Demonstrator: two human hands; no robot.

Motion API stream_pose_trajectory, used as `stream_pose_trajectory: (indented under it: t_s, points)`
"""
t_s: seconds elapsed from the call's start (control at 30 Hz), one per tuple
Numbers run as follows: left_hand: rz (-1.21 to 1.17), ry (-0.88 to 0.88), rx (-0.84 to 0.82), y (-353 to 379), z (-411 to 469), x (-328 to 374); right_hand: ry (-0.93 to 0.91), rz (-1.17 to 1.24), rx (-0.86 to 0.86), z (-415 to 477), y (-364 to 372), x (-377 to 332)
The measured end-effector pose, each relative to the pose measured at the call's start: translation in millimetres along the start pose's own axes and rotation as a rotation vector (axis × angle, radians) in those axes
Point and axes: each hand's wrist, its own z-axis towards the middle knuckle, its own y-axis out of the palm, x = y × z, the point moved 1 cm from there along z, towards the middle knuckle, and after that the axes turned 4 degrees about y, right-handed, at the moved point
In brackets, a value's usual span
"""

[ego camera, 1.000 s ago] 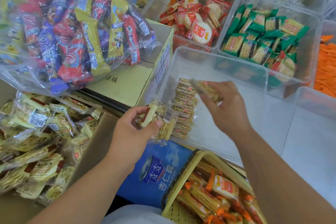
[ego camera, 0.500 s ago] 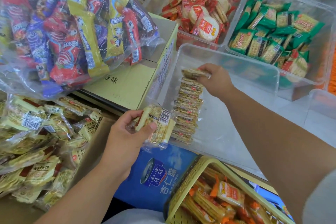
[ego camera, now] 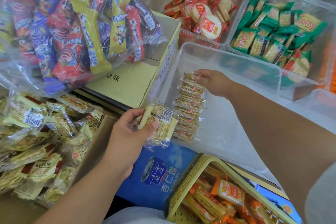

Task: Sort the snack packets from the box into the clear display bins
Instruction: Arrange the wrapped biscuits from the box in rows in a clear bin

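Your right hand [ego camera: 213, 82] pinches the far packet [ego camera: 189, 76] of the row [ego camera: 189, 112] in the centre clear bin [ego camera: 236, 58]; seat it snug and upright. Your left hand [ego camera: 127, 136] grips the next packet [ego camera: 160, 123], just left of the row.

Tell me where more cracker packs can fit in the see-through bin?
The near bin has bare floor from the cracker row to its right wall. The far bins of red packets and green packets are crowded.
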Motion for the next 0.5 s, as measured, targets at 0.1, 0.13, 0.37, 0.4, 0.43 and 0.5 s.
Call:
stream_pose_trajectory:
  t_s: [0.1, 0.13, 0.37, 0.4, 0.43, 0.5]
  points:
    - [0.0, -0.016, 0.004, 2, -2, 3, 0.006, -0.119, -0.016, 5, 6, -2]
    - [-0.012, -0.023, 0.006, 2, -3, 4, 0.013, -0.152, -0.02, 6, 7, -3]
    - [-0.204, -0.086, 0.013, -1, -11, 12, -0.031, -0.228, 0.113, -21, 7, -19]
    - [-0.237, -0.09, 0.008, -2, -12, 13, -0.057, -0.227, 0.155, -32, 7, -25]
    - [-0.263, -0.093, 0.005, -3, -14, 15, -0.086, -0.211, 0.198, -45, 7, -33]
    - [-0.301, -0.102, 0.006, -4, -16, 18, -0.184, -0.091, 0.235, -81, 10, -53]
